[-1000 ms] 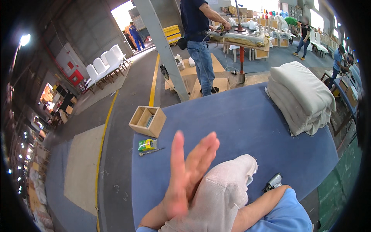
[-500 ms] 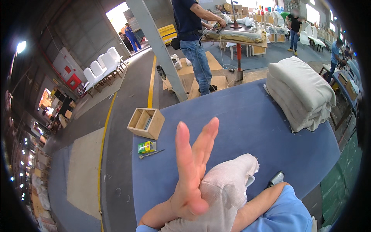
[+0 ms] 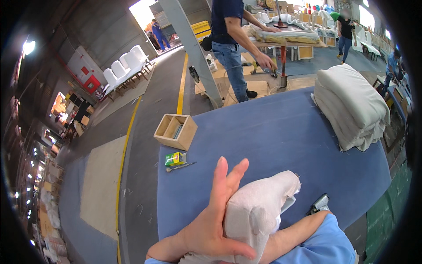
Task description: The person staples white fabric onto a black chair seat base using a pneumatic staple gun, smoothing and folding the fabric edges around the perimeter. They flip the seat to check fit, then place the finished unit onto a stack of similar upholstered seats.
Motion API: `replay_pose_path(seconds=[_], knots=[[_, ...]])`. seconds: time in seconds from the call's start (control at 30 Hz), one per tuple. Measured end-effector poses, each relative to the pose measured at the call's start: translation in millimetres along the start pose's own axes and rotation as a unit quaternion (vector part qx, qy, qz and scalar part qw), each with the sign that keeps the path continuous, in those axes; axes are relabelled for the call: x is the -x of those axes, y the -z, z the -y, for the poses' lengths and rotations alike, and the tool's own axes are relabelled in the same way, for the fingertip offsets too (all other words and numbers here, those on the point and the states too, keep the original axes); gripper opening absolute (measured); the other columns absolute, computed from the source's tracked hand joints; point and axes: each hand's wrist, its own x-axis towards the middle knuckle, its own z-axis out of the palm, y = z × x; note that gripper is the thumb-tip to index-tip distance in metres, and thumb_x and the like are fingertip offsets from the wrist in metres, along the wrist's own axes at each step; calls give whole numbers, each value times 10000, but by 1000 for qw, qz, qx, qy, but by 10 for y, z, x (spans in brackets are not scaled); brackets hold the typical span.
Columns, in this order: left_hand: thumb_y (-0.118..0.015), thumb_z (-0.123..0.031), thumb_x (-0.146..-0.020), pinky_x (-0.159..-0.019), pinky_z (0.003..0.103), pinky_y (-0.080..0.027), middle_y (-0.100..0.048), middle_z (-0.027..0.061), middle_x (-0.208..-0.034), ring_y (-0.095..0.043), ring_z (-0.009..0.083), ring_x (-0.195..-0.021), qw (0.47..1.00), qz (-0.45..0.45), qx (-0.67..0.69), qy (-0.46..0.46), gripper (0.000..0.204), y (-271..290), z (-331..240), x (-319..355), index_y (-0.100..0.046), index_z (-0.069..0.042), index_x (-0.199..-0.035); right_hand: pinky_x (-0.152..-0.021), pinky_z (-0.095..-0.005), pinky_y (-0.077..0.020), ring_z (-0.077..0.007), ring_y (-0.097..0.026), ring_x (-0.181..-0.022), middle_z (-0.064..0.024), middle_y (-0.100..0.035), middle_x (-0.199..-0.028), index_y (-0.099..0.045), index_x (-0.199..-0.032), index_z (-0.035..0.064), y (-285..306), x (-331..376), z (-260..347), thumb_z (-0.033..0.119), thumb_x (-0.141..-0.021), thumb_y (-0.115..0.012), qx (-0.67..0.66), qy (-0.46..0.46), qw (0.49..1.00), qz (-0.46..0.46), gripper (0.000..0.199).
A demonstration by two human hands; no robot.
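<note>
My left hand is open, its fingers stretched and spread, thumb across the front of a light beige fabric-covered piece. This piece rises over the near part of the blue table, with a frayed fabric edge at its upper right. Behind it runs my right forearm in a light blue sleeve; the fabric hides my right hand. Just beyond that forearm lies a silver and black tool, perhaps a staple gun, partly covered by the arm.
A two-compartment wooden box, a green and yellow carton and a thin screwdriver-like tool lie on the left of the blue table. Folded pale fabric is piled at right. Beyond, a co-worker stands by a grey post.
My left hand has dropped lower and its thumb has stretched out across the fabric-covered piece. The whole view has shifted slightly. The co-worker has lowered one hand with a tool.
</note>
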Motion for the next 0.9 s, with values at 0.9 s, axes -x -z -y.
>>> replay_pose_path(seconds=[0.9], knots=[[-785, -280, -906, -1218, 396, -272, -266, 231, -1640, -317, 320, -1509, 985, 11, -52, 161, 1199, -232, -180, 636, 138, -30, -1629, -753, -357, -583, -269, -741, -846, -144, -728, -942, -689, -1137, -33, -576, 392, 475, 125, -928, -767, -116, -122, 959, -230, 273]])
